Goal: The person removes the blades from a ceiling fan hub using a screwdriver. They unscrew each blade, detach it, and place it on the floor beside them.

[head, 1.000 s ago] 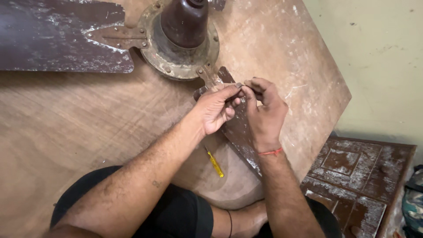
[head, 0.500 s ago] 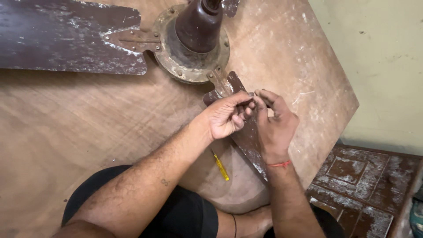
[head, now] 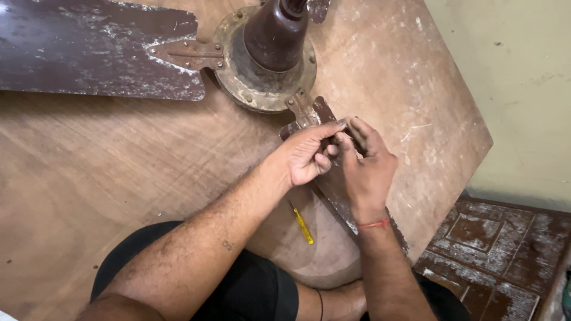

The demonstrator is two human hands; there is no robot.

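1. Brown and rusty, a ceiling fan motor (head: 275, 56) lies on the plywood surface (head: 119, 178), one long fan blade (head: 89, 50) stretching off to the left.
2. Both hands meet over a second blade (head: 333, 190) near its bracket (head: 303, 110): the left hand (head: 306, 156) and right hand (head: 366, 166) pinch fingertips together on something too small to tell.
3. Just beside the wrists lies a yellow screwdriver (head: 303, 224).

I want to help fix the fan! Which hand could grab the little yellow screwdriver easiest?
Probably the left hand. Its forearm passes right beside the yellow screwdriver on the wooden board. The right hand rests over the fan blade, on the far side of it.
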